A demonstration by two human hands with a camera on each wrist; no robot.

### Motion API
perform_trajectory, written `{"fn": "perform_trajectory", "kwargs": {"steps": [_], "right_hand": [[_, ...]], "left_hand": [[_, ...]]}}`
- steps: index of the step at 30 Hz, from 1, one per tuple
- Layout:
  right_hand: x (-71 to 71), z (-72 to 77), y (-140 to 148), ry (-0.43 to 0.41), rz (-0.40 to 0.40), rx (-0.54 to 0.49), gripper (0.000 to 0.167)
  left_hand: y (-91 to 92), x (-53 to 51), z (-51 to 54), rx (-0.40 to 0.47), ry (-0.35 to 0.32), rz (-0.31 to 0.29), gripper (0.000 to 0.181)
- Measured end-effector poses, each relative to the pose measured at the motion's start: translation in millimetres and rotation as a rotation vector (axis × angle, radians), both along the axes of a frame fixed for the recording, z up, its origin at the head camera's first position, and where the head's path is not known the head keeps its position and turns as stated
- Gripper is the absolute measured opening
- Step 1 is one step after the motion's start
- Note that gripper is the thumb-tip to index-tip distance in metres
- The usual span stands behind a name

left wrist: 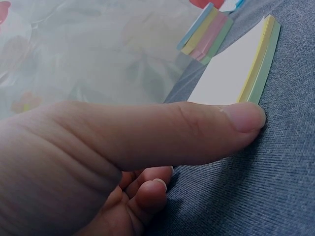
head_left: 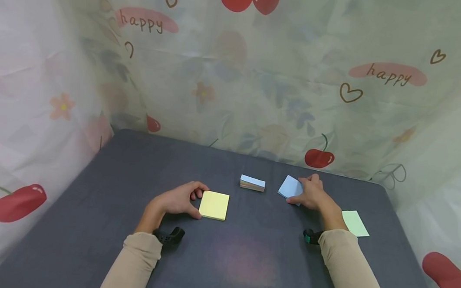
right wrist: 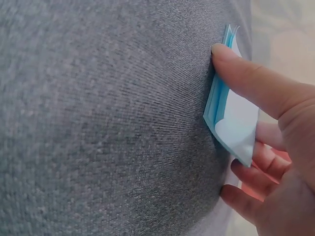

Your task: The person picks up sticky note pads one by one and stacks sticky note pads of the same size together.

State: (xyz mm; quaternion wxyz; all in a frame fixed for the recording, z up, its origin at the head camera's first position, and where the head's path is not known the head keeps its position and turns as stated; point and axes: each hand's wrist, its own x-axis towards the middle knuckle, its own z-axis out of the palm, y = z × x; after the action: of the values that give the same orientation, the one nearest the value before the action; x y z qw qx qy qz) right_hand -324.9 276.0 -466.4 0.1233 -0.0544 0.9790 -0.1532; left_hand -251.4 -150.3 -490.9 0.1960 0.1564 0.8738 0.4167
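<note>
- We see a square, yellow-topped paper pad [head_left: 214, 205] and a square, pale-blue paper pad [head_left: 289, 187] on woven grey cloth [head_left: 249, 240].
- We see the left hand [head_left: 178, 198] pinching the yellow pad's left side, the right hand [head_left: 311, 194] the blue pad's right.
- Between them, we notice a layered multicoloured paper block [head_left: 252, 183].

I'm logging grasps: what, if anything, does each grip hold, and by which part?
The left grip holds the yellow-topped pad at its left corners; the right grip holds the blue pad by its edges.
</note>
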Motion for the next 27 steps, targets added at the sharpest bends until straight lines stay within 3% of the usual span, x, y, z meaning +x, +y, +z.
{"fn": "perform_trajectory", "kwargs": {"steps": [11,20,27], "right_hand": [[2.5,-0.9,-1.2,0.043,0.035,-0.017,0.096],[9.4,0.7,-3.7,0.046,0.04,-0.053,0.104],[10.1,0.2,-2.4,0.069,0.031,-0.104,0.095]], "left_hand": [[-0.8,-0.5,0.6,-0.002,0.006,-0.01,0.074],[-1.0,0.5,2.3,0.008,-0.007,-0.014,0.074],[-1.1,-0.2,1.5,0.001,-0.005,-0.012,0.074]]}}
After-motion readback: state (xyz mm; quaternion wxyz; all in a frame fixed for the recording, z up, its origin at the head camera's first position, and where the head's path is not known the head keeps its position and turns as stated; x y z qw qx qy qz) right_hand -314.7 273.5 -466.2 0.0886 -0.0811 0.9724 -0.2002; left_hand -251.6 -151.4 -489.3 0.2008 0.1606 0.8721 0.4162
